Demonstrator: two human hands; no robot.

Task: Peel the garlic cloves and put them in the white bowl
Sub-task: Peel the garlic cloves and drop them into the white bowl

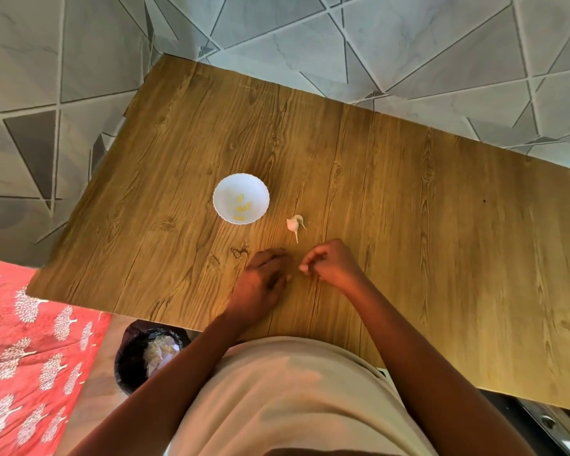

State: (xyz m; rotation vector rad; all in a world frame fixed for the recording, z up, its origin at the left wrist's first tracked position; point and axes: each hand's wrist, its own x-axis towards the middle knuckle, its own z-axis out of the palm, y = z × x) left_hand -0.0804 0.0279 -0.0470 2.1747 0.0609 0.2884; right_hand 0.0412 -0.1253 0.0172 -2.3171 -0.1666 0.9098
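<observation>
Both hands lie close together on the wood-grain table (pixel 408 199). The left hand (pixel 260 284) has curled fingers pressed down; whether it holds anything cannot be told. The right hand (pixel 329 263) pinches a small pale scrap at its fingertips. Just beyond the right hand lies a papery garlic bulb (pixel 294 224) with a thin stem. Beyond the left hand stands the round, scallop-rimmed white bowl (pixel 222 195), holding yellowish peeled cloves (pixel 242 208).
</observation>
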